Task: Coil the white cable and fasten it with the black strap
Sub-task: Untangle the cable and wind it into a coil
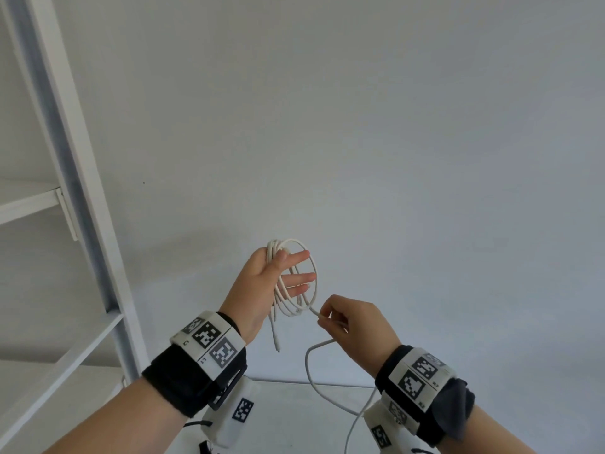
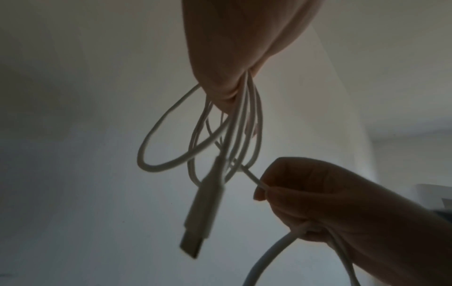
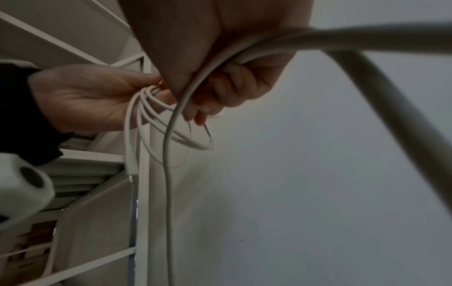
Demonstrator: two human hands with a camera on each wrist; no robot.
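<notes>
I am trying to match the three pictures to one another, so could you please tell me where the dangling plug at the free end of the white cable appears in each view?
Head: the plug hangs low at centre, under the left hand.
Left wrist: large and blurred, centre, slanting down-left.
Right wrist: small, left of centre, against the white shelf frame.
Shared landmark: the coiled loops that the left hand holds.

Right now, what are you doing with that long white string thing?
It is a thin white charging cable being wound into loops. The left hand holds the bundle of loops with its thumb, fingers stretched out, and the plug end dangles below. The right hand pinches the loose length that trails downward. No black strap shows in these views, so nothing is fastened yet.
</notes>
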